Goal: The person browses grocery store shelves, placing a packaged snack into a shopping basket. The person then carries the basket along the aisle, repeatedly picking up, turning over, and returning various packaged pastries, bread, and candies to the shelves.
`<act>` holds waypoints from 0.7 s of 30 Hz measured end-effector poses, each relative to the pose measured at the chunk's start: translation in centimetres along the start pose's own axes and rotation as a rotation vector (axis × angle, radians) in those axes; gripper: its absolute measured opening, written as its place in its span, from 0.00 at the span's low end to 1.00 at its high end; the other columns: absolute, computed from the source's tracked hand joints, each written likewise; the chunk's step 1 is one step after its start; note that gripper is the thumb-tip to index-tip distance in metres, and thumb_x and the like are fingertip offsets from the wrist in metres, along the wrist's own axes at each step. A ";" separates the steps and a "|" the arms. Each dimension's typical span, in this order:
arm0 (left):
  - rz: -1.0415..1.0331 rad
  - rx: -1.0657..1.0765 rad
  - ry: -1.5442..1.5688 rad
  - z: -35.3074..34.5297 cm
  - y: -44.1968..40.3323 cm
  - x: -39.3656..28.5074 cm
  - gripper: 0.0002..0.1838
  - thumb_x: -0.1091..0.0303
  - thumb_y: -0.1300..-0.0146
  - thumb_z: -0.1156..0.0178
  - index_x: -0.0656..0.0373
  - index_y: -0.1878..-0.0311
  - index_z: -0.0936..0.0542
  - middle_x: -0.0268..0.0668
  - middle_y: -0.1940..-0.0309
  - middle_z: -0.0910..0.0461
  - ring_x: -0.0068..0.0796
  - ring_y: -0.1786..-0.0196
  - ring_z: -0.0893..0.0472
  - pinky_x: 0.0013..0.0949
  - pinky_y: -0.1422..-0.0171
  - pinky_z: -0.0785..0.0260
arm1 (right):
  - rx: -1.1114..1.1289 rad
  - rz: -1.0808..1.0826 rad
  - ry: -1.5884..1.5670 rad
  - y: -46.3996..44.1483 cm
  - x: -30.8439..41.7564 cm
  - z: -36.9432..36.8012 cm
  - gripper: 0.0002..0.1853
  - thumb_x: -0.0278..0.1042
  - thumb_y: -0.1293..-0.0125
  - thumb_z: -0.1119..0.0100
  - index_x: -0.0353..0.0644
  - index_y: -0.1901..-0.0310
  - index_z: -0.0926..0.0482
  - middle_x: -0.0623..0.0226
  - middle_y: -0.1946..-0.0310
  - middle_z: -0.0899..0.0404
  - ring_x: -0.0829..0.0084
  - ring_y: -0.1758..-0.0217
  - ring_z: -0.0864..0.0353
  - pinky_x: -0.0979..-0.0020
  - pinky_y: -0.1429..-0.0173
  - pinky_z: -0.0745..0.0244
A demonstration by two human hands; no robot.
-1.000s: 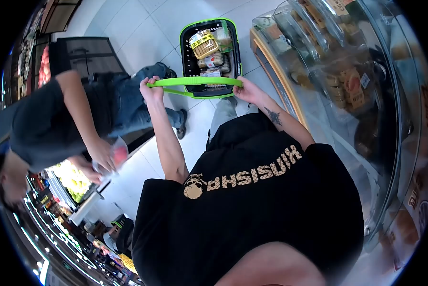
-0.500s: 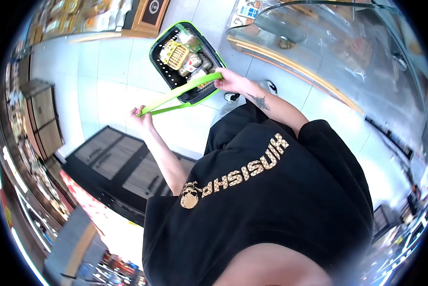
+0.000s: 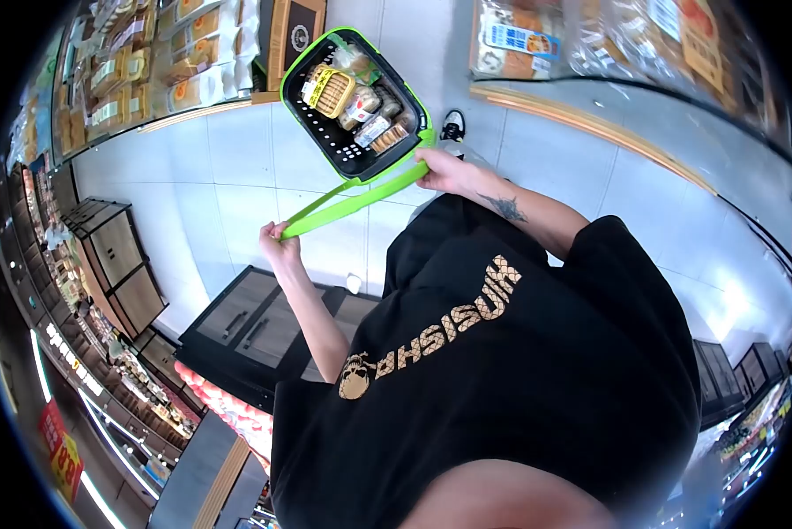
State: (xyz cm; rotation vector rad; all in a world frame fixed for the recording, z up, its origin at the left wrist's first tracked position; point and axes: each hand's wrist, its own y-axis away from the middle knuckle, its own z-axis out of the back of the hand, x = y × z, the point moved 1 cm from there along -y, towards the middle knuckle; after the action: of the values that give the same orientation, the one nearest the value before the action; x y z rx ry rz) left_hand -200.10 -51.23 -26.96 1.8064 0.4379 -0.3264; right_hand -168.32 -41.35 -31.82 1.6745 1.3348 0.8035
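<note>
A black shopping basket (image 3: 332,157) with a bright green rim sits ahead of me, tilted in the view. Its long green handle (image 3: 356,204) is folded toward my body. My left hand (image 3: 279,242) has its fingers wrapped around the handle's left end. At the other end, close to the basket's rim, my right hand (image 3: 442,169) grips the same handle. Inside the basket lie a yellow-edged pack (image 3: 330,92), a clear bag with green contents (image 3: 354,60), and several wrapped food packs (image 3: 380,128). Whether the basket touches the floor I cannot tell.
Packaged goods fill a wood-edged display (image 3: 162,70) at upper left and another shelf (image 3: 581,88) at upper right. A dark cabinet (image 3: 255,322) stands at lower left, near my left arm. Pale floor tiles (image 3: 211,194) run between them. My shoe (image 3: 452,125) is beside the basket.
The handle has swung toward my body, uncovering more of the basket's contents. Both hands have shifted slightly right and down in view, still holding it. The surrounding displays have shifted too.
</note>
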 end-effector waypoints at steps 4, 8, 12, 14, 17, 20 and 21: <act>0.008 -0.013 -0.023 -3.3 -1.2 -2.0 0.07 0.80 0.47 0.59 0.65 0.65 0.44 0.31 0.81 0.40 0.17 0.85 0.39 0.17 0.76 0.38 | -0.087 0.014 0.041 -1.5 4.3 -4.8 0.10 0.27 0.49 0.52 0.42 0.63 0.35 0.69 0.68 0.33 0.72 0.66 0.30 0.73 0.64 0.31; 0.109 0.006 -0.004 -4.2 -3.2 -2.7 0.04 0.80 0.46 0.58 0.64 0.73 0.42 0.32 0.84 0.41 0.23 0.79 0.35 0.38 0.47 0.33 | -0.098 0.091 -0.101 -3.2 4.8 -4.5 0.07 0.26 0.48 0.52 0.43 0.65 0.33 0.70 0.71 0.34 0.76 0.71 0.33 0.76 0.70 0.35; 0.059 0.129 -0.017 -5.8 -4.8 -2.7 0.06 0.77 0.45 0.56 0.62 0.76 0.40 0.35 0.79 0.38 0.27 0.71 0.32 0.41 0.40 0.38 | -0.117 0.129 -0.107 -4.4 8.0 -6.6 0.03 0.30 0.44 0.52 0.42 0.70 0.33 0.71 0.79 0.35 0.78 0.78 0.34 0.77 0.75 0.35; 0.033 0.177 -0.093 -8.5 -6.1 -3.5 0.06 0.74 0.43 0.56 0.63 0.74 0.39 0.38 0.75 0.36 0.32 0.63 0.31 0.43 0.39 0.39 | -0.127 0.197 -0.083 -5.5 9.9 -8.6 0.07 0.36 0.41 0.51 0.43 0.69 0.32 0.72 0.82 0.35 0.78 0.83 0.35 0.77 0.77 0.33; -0.025 0.218 -0.154 -8.0 -9.7 -2.3 0.09 0.68 0.39 0.57 0.64 0.63 0.39 0.44 0.67 0.34 0.41 0.50 0.34 0.47 0.39 0.41 | -0.183 0.257 0.172 -6.9 11.4 -9.8 0.19 0.52 0.41 0.52 0.44 0.58 0.33 0.69 0.74 0.29 0.78 0.76 0.31 0.75 0.70 0.30; -0.145 0.206 -0.498 -9.6 -13.3 -2.9 0.20 0.57 0.37 0.59 0.61 0.51 0.46 0.47 0.65 0.32 0.39 0.59 0.27 0.43 0.51 0.32 | -0.183 0.318 0.408 -8.1 13.0 -12.4 0.32 0.63 0.44 0.52 0.44 0.48 0.40 0.66 0.68 0.29 0.78 0.71 0.30 0.74 0.64 0.30; -0.162 0.219 -0.610 -10.5 -14.5 -3.3 0.22 0.54 0.37 0.59 0.60 0.49 0.47 0.48 0.65 0.32 0.39 0.61 0.26 0.41 0.54 0.30 | -0.123 0.314 0.516 -9.3 13.9 -12.4 0.42 0.68 0.49 0.51 0.43 0.42 0.46 0.63 0.62 0.29 0.77 0.67 0.29 0.73 0.60 0.30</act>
State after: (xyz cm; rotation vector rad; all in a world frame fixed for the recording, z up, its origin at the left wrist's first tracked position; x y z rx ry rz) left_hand -209.71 -38.04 -35.12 1.7731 0.1158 -1.0349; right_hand -179.98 -24.31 -34.66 1.6618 1.3306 1.5514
